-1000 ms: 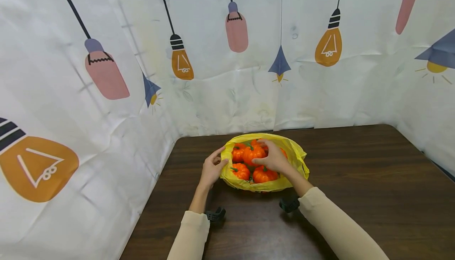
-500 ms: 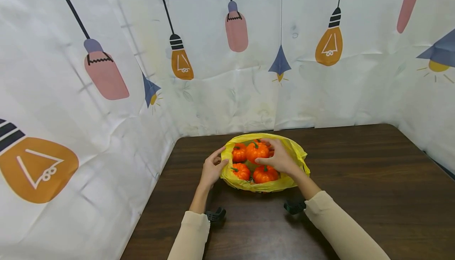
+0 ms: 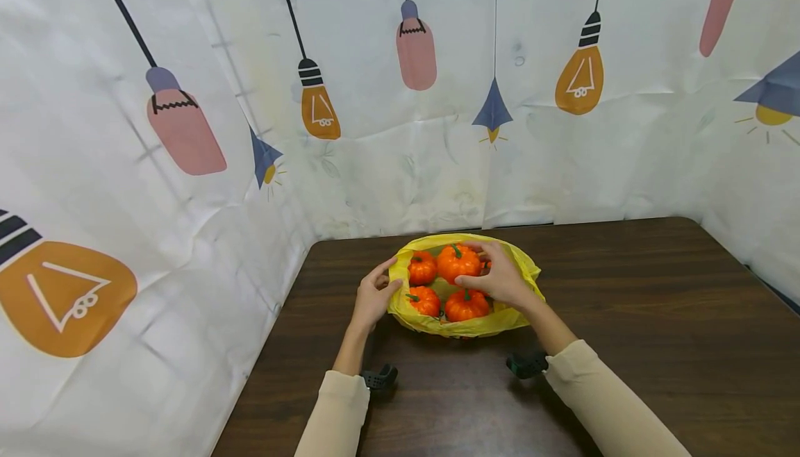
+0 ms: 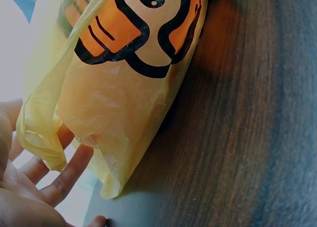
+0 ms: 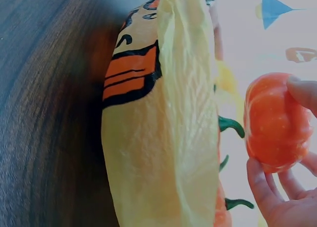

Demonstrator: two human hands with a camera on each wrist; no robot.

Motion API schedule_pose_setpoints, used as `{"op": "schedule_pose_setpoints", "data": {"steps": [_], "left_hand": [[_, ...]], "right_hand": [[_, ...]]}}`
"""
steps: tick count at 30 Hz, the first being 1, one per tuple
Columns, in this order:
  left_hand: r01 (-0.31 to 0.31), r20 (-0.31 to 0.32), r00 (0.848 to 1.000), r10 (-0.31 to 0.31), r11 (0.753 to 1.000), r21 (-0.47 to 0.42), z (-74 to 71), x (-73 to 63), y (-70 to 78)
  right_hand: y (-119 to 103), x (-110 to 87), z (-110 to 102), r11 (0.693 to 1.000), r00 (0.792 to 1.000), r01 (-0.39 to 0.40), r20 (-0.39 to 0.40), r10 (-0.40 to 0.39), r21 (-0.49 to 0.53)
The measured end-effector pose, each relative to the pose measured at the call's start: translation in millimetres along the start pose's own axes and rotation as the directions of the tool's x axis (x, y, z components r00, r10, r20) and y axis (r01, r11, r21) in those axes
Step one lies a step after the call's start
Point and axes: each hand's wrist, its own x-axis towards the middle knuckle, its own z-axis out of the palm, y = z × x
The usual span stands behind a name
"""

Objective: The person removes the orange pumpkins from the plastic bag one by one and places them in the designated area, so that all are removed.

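A yellow plastic bag (image 3: 431, 326) with a printed cartoon pattern stands open-mouthed on the table. At its left side my left hand (image 3: 371, 298) holds the rim; the left wrist view shows the film between thumb and fingers. My right hand (image 3: 505, 278) grips a small orange pumpkin (image 5: 278, 122) from its right side, over the bag's mouth. Other pumpkins with green stems lie inside: one at back left (image 3: 422, 268), one at front left (image 3: 425, 301) and one at front right (image 3: 467, 306). Part of a further one shows behind my right fingers.
The bag rests on a dark wood-grain table (image 3: 631, 318), toward its back edge. White sheeting (image 3: 400, 186) printed with lamps hangs behind and to the left. A black wrist camera (image 3: 527, 364) sits below my right wrist, another (image 3: 380, 377) at my left.
My right hand has lifted the pumpkin from among the others and shifted it a little right and up in the head view. My left hand has stayed at the bag's rim.
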Motion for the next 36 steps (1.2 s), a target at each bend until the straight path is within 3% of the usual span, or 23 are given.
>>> {"op": "schedule_pose_setpoints", "data": {"steps": [7, 22, 29, 36], "left_hand": [[0.002, -0.003, 1.000, -0.002, 1.000, -0.002, -0.2, -0.2, 1.1], [-0.004, 0.010, 1.000, 0.004, 1.000, 0.002, -1.4, -1.2, 2.0], [0.026, 0.034, 0.999, -0.025, 1.000, -0.003, -2.5, 0.1, 1.8], [0.036, 0.072, 0.997, -0.036, 0.999, 0.007, -5.8, -15.3, 33.9]], "right_hand": [[-5.6, -5.3, -12.0, 1.000, 1.000, -0.027, 0.016, 0.027, 0.012], [-2.9, -14.9, -40.5, 0.999, 1.000, 0.001, -0.031, -0.003, -0.039], [-0.9, -19.1, -56.3, 1.000, 0.998, 0.020, -0.059, -0.021, -0.014], [3.3, -24.4, -71.7, 0.997, 0.996, 0.019, -0.085, -0.025, -0.070]]}}
